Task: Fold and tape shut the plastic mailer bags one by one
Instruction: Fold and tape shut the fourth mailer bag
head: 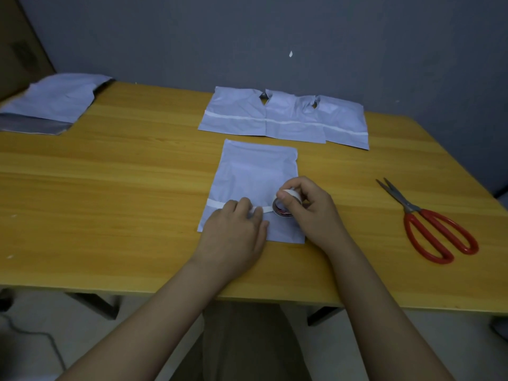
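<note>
A pale blue mailer bag (255, 171) lies flat in the middle of the wooden table (123, 188), its near end folded over. A white tape strip (217, 204) runs across it from its left edge. My left hand (236, 232) lies on the bag with its fingers pressing the strip down. My right hand (305, 207) grips a white tape roll (284, 206) standing on the bag at the strip's right end. Three taped bags (286, 119) lie in a row behind. A stack of unfolded bags (52, 103) sits at the far left.
Red-handled scissors (428, 224) lie on the table to the right, blades pointing away from me. A grey wall stands behind the table. A cardboard sheet (19, 45) leans at the far left corner. My knees show beneath the table's near edge.
</note>
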A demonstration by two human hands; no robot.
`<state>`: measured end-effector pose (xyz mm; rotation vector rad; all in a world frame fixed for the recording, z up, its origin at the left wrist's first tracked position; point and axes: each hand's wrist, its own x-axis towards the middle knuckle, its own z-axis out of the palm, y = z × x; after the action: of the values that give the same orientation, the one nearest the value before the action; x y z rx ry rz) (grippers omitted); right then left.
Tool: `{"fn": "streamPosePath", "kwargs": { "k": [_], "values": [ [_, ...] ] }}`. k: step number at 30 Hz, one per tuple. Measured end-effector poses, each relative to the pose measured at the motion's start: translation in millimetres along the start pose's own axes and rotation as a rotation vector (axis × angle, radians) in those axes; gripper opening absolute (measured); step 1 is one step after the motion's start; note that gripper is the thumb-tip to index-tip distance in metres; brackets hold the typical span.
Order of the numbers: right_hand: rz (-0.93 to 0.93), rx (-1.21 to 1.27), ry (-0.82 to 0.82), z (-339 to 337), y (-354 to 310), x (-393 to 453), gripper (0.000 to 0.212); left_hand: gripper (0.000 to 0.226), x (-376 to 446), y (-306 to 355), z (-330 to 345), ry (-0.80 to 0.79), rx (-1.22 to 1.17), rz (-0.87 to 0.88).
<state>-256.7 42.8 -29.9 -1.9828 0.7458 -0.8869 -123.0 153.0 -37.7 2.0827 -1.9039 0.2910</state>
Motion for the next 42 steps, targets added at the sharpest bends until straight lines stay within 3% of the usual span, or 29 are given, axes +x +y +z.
{"fn": "streamPosePath", "kwargs": {
  "k": [8,14,31,37,42],
  "values": [
    [-0.002,0.005,-0.001,-3.3,1.1,-2.5,0.012,0.048,4.1,-0.4,3.1,-0.011,-0.004,0.071],
    [-0.025,0.012,0.012,-2.5,0.2,-1.8,0.008,0.062,3.3,0.3,-3.1,-0.065,-0.110,0.010],
    [0.016,0.009,0.004,-4.5,2.3,-3.6,0.014,0.044,5.0,2.7,0.5,-0.012,-0.078,0.041],
    [0.016,0.071,0.030,-3.5,-2.4,-2.5,0.010,0.058,-2.0,0.3,3.5,-0.053,-0.279,-0.034],
    [-0.004,0.077,0.024,-3.1,-3.1,-0.9,0.011,0.065,-4.5,1.8,1.6,-0.064,-0.305,-0.061]
  ]
}}
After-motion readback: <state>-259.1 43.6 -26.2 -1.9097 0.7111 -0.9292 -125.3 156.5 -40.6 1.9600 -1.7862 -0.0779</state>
